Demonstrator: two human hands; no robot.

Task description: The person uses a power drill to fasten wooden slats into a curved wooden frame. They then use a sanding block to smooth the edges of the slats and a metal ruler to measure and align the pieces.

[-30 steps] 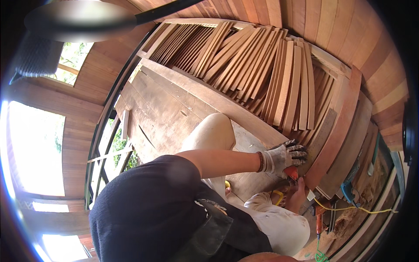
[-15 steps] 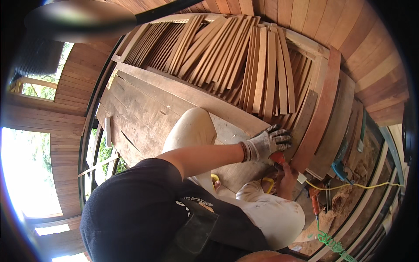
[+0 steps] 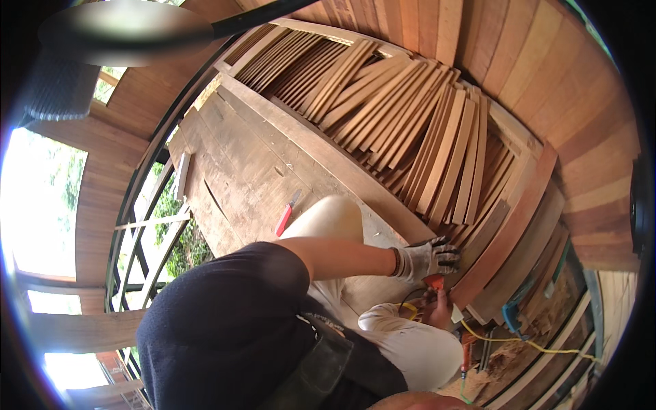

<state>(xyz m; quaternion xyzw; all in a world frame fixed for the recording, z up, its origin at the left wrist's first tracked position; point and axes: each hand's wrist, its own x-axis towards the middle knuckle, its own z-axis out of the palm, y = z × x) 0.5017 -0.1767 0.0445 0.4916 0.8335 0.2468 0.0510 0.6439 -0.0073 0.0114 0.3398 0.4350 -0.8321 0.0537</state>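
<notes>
At lower right corner of wooden frame: right hand closed around red tool; gloved left hand just above, grip unclear. Risk: tool could strike left hand if frame shifts.

Right of centre, the gloved left hand lies at the corner of a slatted wooden panel; just below, the bare right hand holds a red-orange tool.
</notes>
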